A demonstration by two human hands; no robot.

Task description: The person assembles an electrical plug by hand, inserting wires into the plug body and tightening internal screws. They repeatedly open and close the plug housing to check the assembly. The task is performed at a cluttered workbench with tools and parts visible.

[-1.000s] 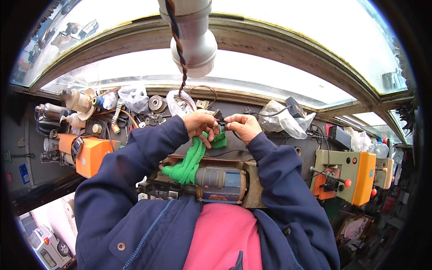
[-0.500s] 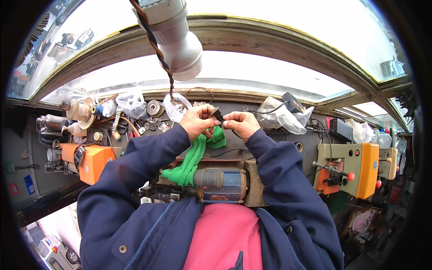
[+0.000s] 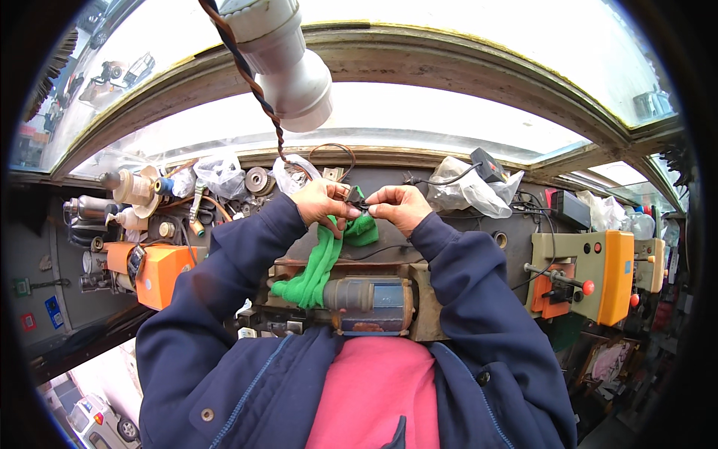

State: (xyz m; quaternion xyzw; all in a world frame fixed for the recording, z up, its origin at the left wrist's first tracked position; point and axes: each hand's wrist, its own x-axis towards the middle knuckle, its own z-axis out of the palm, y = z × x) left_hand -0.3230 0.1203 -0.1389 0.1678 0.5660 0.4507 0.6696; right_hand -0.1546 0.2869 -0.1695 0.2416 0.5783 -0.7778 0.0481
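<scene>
Above the workbench, my left hand (image 3: 320,200) pinches a small dark object (image 3: 358,200) between thumb and fingers. My right hand (image 3: 402,209) meets it from the other side, its thumb and forefinger closed on the same object's edge. The kind of this object is too small to make out. Below the hands, a green cloth (image 3: 317,263) hangs down over a blue cylindrical motor (image 3: 380,305), which sits close to my body. Part of the cloth shows right behind the fingers.
An orange machine (image 3: 158,271) stands at left, and a beige-and-orange key-cutting machine (image 3: 576,273) at right. Metal parts and plastic bags (image 3: 221,175) line the window sill. A plastic bag (image 3: 465,187) lies beside a black box (image 3: 488,166). A white lamp holder (image 3: 288,71) hangs overhead.
Both hands have stayed together at nearly the same spot. The dark object has turned between the fingers, and the right fingertips have come closer to the left ones.
</scene>
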